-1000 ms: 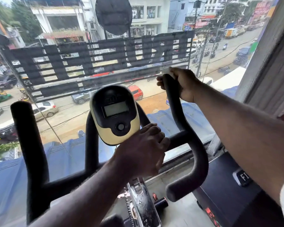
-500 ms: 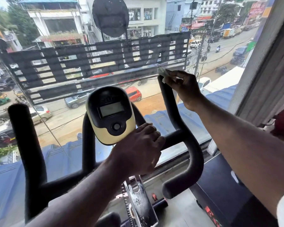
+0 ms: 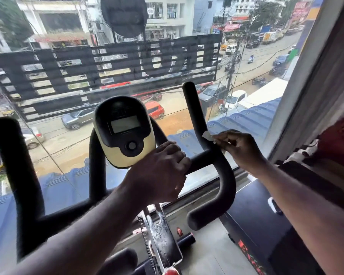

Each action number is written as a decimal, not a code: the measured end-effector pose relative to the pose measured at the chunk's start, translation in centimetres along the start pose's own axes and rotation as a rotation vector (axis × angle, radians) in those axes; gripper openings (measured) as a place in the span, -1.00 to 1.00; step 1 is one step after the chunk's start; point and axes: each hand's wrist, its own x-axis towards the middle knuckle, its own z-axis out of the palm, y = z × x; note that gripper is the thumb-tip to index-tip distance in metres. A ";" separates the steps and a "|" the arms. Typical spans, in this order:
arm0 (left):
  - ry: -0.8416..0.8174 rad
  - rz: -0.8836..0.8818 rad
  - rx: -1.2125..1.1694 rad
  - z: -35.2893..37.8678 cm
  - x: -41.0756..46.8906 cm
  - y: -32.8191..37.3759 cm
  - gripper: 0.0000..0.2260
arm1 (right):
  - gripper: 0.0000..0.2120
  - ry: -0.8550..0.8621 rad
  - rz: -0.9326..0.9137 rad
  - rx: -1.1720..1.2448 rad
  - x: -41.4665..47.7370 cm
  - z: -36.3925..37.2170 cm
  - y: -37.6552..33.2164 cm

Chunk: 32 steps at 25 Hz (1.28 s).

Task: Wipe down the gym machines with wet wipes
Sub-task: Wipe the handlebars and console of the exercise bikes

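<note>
My right hand (image 3: 239,150) pinches a small white wet wipe (image 3: 207,135) against the right handlebar (image 3: 199,120), partway down its upright. My left hand (image 3: 163,171) grips the crossbar (image 3: 200,161) below the cream-and-black console (image 3: 125,131).

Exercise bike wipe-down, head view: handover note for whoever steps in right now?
Left hand: closed on the crossbar of the handlebar, just right of the yellow console, steadying the bike.
Right hand: pinching a small white wet wipe against the right upright horn of the handlebar, near where it joins the crossbar.
Done: cannot be judged from this picture; no surface looks clearly wet.
Left: probably the lower right curve and its end grip, the left handlebar, the console and the frame below.
The wipe looks small and crumpled, so a fresh one may be needed soon.
</note>
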 end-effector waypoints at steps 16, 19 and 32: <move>0.056 0.016 -0.028 0.4 -0.2 -0.2 -0.81 | -0.68 -0.243 -0.402 -0.481 3.8 -2.5 -6.1; 0.029 0.007 0.003 0.0 -0.4 -0.2 -0.78 | -0.69 -0.017 -0.551 -0.642 11.9 -0.2 -9.4; 0.031 0.010 -0.054 -0.2 -0.4 -0.2 -0.79 | -0.75 -0.521 -0.403 -0.863 3.2 1.3 -5.6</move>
